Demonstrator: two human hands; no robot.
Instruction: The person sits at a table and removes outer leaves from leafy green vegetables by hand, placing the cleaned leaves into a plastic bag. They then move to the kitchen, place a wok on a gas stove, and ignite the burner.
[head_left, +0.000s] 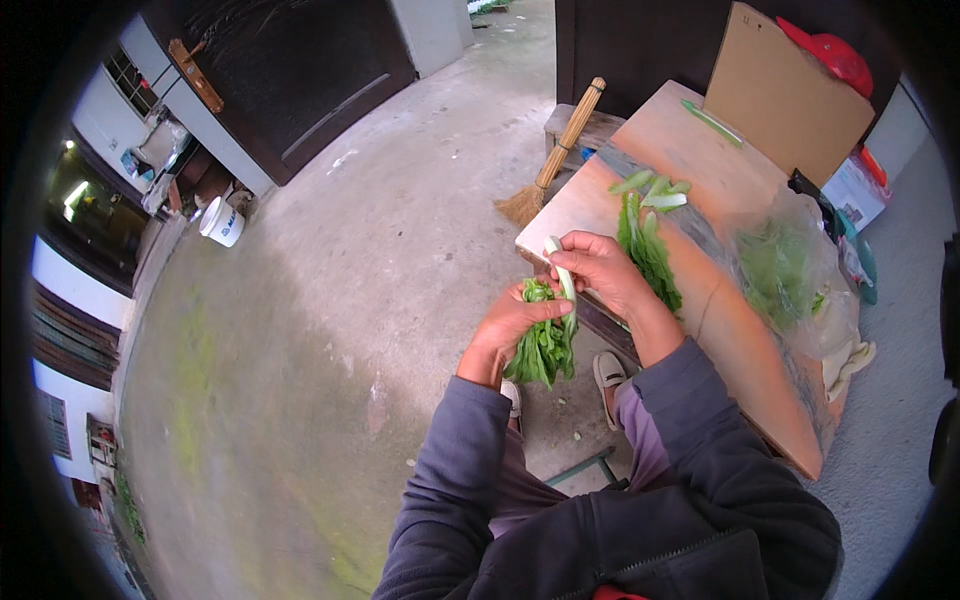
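Observation:
My left hand is closed around a bunch of green leafy vegetable, its leaves hanging down below the fingers. A pale leaf stalk stands up out of that hand. Near the stalk's top end, my right hand pinches it between thumb and fingers. Both hands are in front of the near left edge of a marble-patterned table. Just beyond my right hand, long green leaves lie on the tabletop. Several short leaf pieces with pale stalks lie a little farther back.
A clear plastic bag of greens and a whitish cloth lie at the table's right side. A cardboard sheet stands behind, with a red cap on it. A straw broom leans by a wooden bench. A white bucket stands far left.

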